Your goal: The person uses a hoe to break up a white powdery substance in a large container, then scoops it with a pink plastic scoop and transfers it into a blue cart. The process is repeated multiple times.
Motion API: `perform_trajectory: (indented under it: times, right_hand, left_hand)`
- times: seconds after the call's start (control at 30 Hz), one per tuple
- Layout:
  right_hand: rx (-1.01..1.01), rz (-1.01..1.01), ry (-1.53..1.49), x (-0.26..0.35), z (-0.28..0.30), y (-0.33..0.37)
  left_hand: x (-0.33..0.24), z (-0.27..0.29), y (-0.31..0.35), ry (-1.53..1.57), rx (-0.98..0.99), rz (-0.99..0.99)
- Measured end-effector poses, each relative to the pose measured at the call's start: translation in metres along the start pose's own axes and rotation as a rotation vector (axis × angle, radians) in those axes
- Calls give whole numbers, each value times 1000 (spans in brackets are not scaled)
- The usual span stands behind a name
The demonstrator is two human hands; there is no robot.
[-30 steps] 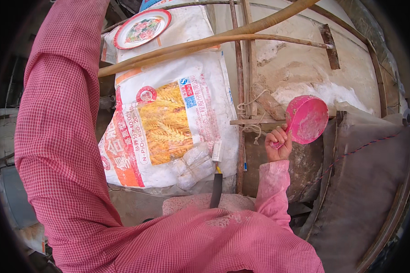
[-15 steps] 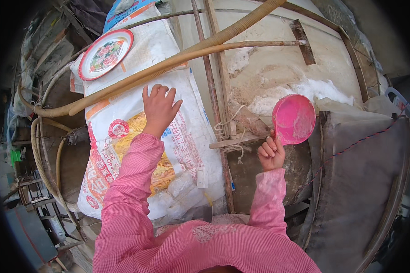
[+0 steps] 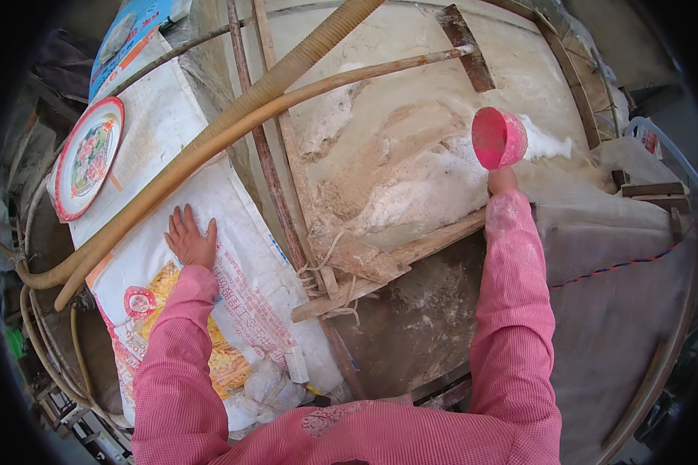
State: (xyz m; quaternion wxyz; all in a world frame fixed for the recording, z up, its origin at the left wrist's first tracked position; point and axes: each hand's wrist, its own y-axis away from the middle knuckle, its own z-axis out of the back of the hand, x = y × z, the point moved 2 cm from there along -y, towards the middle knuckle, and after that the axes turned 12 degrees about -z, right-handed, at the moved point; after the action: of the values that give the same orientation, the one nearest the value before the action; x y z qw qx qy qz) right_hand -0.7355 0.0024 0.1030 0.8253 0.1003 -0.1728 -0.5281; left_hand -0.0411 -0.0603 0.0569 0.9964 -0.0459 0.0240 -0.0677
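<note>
My left hand (image 3: 192, 239) lies with spread fingers on a white printed woven sack (image 3: 244, 267), below a ribbed tan hose (image 3: 287, 77). My right arm reaches forward, and my right hand (image 3: 502, 180) is closed round the handle of a pink plastic scoop (image 3: 512, 138). The scoop is tipped on its side, its mouth turned to the left. It hangs over or against a heap of white powdery material (image 3: 411, 182) on the pale surface; whether it touches cannot be made out.
A long-handled wooden rake (image 3: 464, 66) lies across the pale surface. Wooden boards (image 3: 434, 236) tied with cord edge the near side. A red-rimmed floral plate (image 3: 91, 157) sits on the sacks at left. Grey sheeting (image 3: 613, 325) covers the right, crossed by a twisted red-and-blue wire (image 3: 636, 262).
My right arm has stretched forward with the scoop, which has turned from facing up to facing left. My left hand has come down flatter on the sack. The whole view has shifted.
</note>
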Motion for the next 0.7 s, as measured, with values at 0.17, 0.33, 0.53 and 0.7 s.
perform_trajectory:
  times: [0.17,0.33,0.53,0.7]
  right_hand:
    - [-463,114,372,26,-6,-80]
    - [-569,-15,294,19,-16,-123]
    - [-222,-120,222,-15,-69,-172]
    - [64,253,590,-13,-98,-163]
  left_hand:
    - [3,-2,-1,-3,-7,-16]
    - [1,2,-3,1,-25,-37]
    - [-3,5,-5,-8,-41,-50]
    - [-1,2,-3,-25,-87,-91]
